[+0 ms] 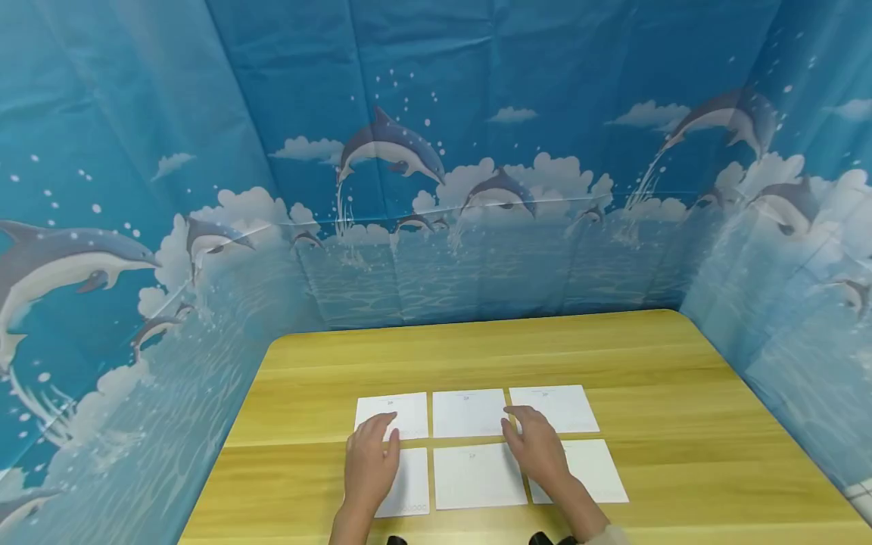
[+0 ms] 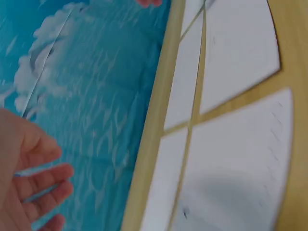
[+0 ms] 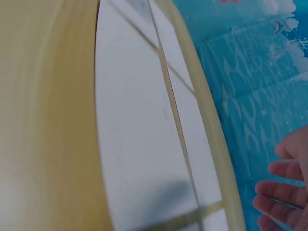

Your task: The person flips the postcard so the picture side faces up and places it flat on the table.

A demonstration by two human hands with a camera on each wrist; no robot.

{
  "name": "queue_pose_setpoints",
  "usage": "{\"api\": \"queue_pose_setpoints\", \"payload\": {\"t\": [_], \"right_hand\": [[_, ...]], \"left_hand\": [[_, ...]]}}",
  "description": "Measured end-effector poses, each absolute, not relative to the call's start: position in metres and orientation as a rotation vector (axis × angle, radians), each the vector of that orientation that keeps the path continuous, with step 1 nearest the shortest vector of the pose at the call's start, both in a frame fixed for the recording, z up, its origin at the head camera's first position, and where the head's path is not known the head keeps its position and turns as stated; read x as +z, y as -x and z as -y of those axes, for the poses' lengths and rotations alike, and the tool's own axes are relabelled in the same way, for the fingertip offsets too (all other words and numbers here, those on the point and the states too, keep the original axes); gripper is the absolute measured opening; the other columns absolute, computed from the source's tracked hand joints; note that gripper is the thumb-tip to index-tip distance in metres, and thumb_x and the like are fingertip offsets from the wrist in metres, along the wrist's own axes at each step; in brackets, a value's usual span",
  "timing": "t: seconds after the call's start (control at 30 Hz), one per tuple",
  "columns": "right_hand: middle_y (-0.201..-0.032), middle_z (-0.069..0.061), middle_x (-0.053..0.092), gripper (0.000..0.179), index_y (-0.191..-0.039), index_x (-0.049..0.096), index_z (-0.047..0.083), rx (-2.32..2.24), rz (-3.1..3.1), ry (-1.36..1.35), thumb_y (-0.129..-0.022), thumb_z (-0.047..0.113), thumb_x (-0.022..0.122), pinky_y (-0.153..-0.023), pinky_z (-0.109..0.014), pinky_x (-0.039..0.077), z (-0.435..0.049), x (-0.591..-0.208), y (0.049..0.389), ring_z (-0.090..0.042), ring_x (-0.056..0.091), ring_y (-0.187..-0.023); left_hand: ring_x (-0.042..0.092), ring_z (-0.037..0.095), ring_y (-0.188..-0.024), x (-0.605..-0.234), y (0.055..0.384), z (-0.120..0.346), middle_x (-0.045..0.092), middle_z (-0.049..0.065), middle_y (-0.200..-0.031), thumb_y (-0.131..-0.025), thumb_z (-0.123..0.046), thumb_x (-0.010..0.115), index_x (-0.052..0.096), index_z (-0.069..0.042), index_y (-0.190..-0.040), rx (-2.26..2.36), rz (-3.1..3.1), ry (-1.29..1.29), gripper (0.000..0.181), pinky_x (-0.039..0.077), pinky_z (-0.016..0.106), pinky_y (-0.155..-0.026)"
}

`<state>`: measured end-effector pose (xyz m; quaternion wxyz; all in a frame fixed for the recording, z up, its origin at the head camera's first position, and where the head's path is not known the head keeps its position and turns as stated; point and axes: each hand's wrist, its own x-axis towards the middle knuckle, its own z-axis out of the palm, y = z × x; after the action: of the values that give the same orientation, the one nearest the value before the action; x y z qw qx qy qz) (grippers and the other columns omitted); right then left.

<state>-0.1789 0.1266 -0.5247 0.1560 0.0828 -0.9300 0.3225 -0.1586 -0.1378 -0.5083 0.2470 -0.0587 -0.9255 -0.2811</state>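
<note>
White paper cards with faint small print lie in two rows of three on a wooden table. In the head view my left hand (image 1: 370, 463) hovers over the left column, partly covering the upper left card (image 1: 411, 412) and the lower left card (image 1: 413, 484). My right hand (image 1: 538, 448) is above the gap between the middle and right columns. Around it are the upper middle card (image 1: 468, 415), upper right card (image 1: 562, 409), lower middle card (image 1: 477, 484) and lower right card (image 1: 596, 469). Both hands have loosely bent, spread fingers and hold nothing.
The yellow wood-grain table (image 1: 477, 352) has rounded far corners. A blue curtain (image 1: 436, 280) printed with dolphins, clouds and water hangs behind it and along both sides. Small black objects (image 1: 541, 538) show at the bottom edge of the head view.
</note>
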Motion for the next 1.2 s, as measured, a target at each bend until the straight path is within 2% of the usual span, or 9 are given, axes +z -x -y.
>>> {"api": "queue_pose_setpoints", "payload": {"t": [0.2, 0.47, 0.77, 0.97, 1.2], "right_hand": [[-0.103, -0.007, 0.064, 0.022, -0.105, 0.065, 0.004, 1.201, 2.702, -0.141, -0.088, 0.017, 0.060, -0.081, -0.044, 0.046, -0.105, -0.537, 0.168, -0.027, 0.059, -0.097], [-0.094, -0.005, 0.064, 0.018, -0.100, 0.065, 0.000, 1.323, 2.611, -0.227, -0.087, 0.010, 0.060, -0.076, -0.040, 0.048, -0.081, -0.544, 0.159, -0.021, 0.060, -0.086], [-0.088, -0.007, 0.063, 0.024, -0.106, 0.058, -0.008, 1.751, 2.530, -0.129, -0.088, 0.007, 0.054, -0.071, -0.025, 0.048, -0.054, -0.542, 0.146, -0.018, 0.058, -0.081], [-0.087, -0.005, 0.065, 0.029, -0.108, 0.057, -0.009, 1.861, 2.551, -0.088, -0.084, 0.007, 0.055, -0.070, -0.027, 0.047, -0.042, -0.540, 0.140, -0.018, 0.059, -0.079], [-0.086, -0.007, 0.065, 0.028, -0.104, 0.059, -0.010, 1.918, 2.565, -0.116, -0.085, 0.010, 0.056, -0.068, -0.027, 0.046, -0.030, -0.539, 0.137, -0.018, 0.059, -0.079]], "left_hand": [[0.053, 0.032, -0.102, -0.527, 0.130, 0.176, 0.060, 0.015, -0.110, -0.088, -0.004, 0.055, 0.062, 0.001, -0.110, -1.217, 2.466, -0.358, 0.024, 0.045, 0.047, -0.081], [0.054, 0.037, -0.104, -0.542, 0.117, 0.198, 0.059, 0.021, -0.111, -0.090, -0.006, 0.048, 0.055, 0.007, -0.117, -1.408, 2.418, -0.591, 0.030, 0.043, 0.048, -0.085], [0.053, 0.031, -0.097, -0.548, 0.112, 0.204, 0.059, 0.018, -0.104, -0.090, -0.005, 0.048, 0.054, 0.008, -0.118, -1.418, 2.422, -0.648, 0.031, 0.043, 0.043, -0.083], [0.054, 0.028, -0.092, -0.548, 0.110, 0.205, 0.060, 0.017, -0.101, -0.090, -0.004, 0.049, 0.054, 0.009, -0.117, -1.400, 2.443, -0.639, 0.030, 0.046, 0.038, -0.078], [0.054, 0.026, -0.090, -0.550, 0.111, 0.207, 0.061, 0.017, -0.101, -0.089, -0.003, 0.048, 0.054, 0.010, -0.116, -1.386, 2.452, -0.655, 0.031, 0.044, 0.027, -0.071]]}}
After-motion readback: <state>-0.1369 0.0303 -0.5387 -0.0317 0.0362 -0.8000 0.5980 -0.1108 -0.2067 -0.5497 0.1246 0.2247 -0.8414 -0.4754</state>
